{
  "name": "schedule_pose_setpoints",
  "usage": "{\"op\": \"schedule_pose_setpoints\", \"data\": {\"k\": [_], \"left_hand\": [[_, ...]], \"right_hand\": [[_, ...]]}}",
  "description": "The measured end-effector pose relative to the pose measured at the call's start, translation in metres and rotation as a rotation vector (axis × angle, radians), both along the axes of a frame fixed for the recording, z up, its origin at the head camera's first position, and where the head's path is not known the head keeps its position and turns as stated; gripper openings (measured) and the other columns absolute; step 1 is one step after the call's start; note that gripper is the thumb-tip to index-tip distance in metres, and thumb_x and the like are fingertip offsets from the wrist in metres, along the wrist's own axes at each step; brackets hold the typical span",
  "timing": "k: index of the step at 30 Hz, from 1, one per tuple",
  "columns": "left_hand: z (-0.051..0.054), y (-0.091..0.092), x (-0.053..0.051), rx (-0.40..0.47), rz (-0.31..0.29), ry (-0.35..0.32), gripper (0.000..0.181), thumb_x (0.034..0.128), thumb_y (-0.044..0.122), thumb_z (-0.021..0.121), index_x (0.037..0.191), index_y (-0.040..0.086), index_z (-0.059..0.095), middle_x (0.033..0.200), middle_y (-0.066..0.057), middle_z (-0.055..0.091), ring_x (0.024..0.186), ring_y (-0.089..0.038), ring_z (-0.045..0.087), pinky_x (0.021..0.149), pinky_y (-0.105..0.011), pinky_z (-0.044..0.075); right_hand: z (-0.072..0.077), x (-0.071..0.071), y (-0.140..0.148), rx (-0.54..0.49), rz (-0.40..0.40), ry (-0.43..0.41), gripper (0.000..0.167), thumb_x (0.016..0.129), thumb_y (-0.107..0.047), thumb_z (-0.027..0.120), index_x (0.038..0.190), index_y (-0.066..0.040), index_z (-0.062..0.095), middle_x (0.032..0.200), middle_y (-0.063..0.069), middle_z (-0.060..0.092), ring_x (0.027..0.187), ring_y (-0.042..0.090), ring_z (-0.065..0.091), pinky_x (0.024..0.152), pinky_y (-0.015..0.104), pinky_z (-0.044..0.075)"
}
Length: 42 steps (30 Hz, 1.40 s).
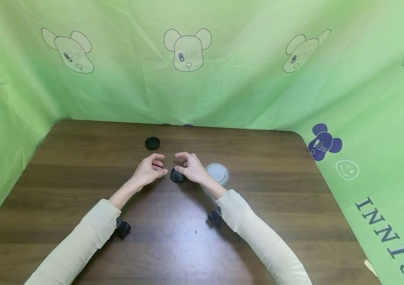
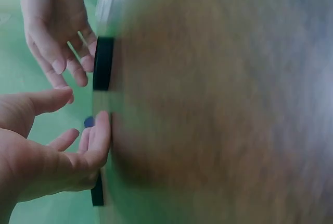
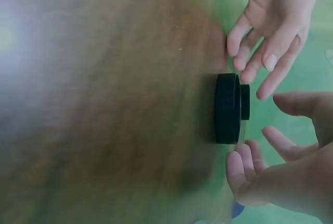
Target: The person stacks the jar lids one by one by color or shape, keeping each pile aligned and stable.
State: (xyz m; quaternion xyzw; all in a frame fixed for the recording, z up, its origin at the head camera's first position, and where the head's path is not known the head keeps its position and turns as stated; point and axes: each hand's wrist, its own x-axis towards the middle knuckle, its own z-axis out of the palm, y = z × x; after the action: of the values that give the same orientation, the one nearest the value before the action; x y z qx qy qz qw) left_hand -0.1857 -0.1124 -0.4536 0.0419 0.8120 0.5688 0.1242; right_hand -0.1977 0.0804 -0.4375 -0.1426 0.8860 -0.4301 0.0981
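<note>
A round, low black container (image 1: pixel 176 176) stands on the table between the two hands; in the right wrist view this black container (image 3: pixel 227 109) looks like a shallow cylinder. My left hand (image 1: pixel 148 171) is just left of it, fingers loosely bent and nothing in them. My right hand (image 1: pixel 192 169) hovers over its right side, thumb and fingers apart; in the right wrist view the right hand (image 3: pixel 286 169) shows a gap to the container. Farther back lies a second black round piece (image 1: pixel 152 143), like a shallow lid. A clear round plastic lid (image 1: pixel 218 173) is partly behind the right wrist.
The brown wooden table (image 1: pixel 145 245) carries these things, with a tiny speck (image 1: pixel 195 231) near its front. Green printed cloth (image 1: pixel 187 95) hangs along the back and both sides. A dark camera (image 1: pixel 122 228) sits at the left wrist, another camera (image 1: pixel 214 217) at the right.
</note>
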Motion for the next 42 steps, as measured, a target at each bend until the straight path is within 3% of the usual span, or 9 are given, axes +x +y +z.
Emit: {"op": "schedule_pose_setpoints", "data": {"k": [7,13,20,25,32,42], "left_hand": [[0.0,-0.021,-0.01,-0.069,0.054,0.014,0.051,0.0868,0.008,0.069,0.134,0.001,0.05,0.114,-0.021,0.059,0.104,-0.033,0.057,0.086,-0.041,0.048],[-0.004,-0.034,-0.021,-0.079,0.112,0.029,0.051,0.0876,0.006,0.067,0.135,-0.001,0.049,0.119,-0.024,0.057,0.109,-0.036,0.053,0.092,-0.045,0.045],[-0.007,-0.045,-0.037,-0.062,0.197,0.015,0.048,0.09,0.008,0.065,0.135,0.0,0.049,0.121,-0.022,0.054,0.112,-0.035,0.051,0.096,-0.045,0.042],[-0.007,-0.049,-0.052,-0.067,0.182,0.027,0.048,0.0906,0.004,0.059,0.137,0.0,0.046,0.124,-0.022,0.051,0.114,-0.035,0.049,0.097,-0.045,0.042],[-0.009,-0.056,-0.068,-0.093,0.14,0.078,0.058,0.085,-0.007,0.058,0.141,-0.004,0.04,0.129,-0.027,0.045,0.117,-0.037,0.047,0.099,-0.044,0.041],[-0.012,-0.047,-0.081,-0.127,0.099,0.151,0.067,0.0818,-0.006,0.069,0.141,-0.009,0.037,0.127,-0.03,0.044,0.114,-0.04,0.05,0.098,-0.042,0.044]], "right_hand": [[0.001,-0.016,-0.012,-0.033,0.071,-0.079,0.047,0.088,-0.003,0.065,0.132,0.003,0.051,0.123,0.024,0.055,0.107,0.036,0.057,0.093,0.039,0.047],[-0.001,-0.028,-0.027,-0.07,0.023,-0.14,0.054,0.086,-0.001,0.066,0.137,0.001,0.047,0.122,0.023,0.056,0.108,0.033,0.058,0.094,0.037,0.047],[-0.004,-0.048,-0.043,-0.067,0.041,-0.16,0.058,0.083,0.009,0.065,0.138,0.002,0.046,0.128,0.025,0.053,0.112,0.034,0.056,0.095,0.034,0.047],[-0.005,-0.066,-0.046,-0.084,0.039,-0.148,0.06,0.082,0.014,0.065,0.138,0.002,0.047,0.13,0.023,0.052,0.113,0.033,0.056,0.094,0.032,0.048],[-0.014,-0.085,-0.059,-0.177,0.11,-0.144,0.064,0.08,0.017,0.066,0.139,0.004,0.045,0.133,0.024,0.048,0.119,0.034,0.05,0.092,0.027,0.048],[-0.012,-0.105,-0.062,-0.091,0.068,-0.129,0.059,0.083,0.011,0.067,0.138,0.003,0.046,0.133,0.021,0.051,0.119,0.031,0.051,0.097,0.032,0.044]]}}
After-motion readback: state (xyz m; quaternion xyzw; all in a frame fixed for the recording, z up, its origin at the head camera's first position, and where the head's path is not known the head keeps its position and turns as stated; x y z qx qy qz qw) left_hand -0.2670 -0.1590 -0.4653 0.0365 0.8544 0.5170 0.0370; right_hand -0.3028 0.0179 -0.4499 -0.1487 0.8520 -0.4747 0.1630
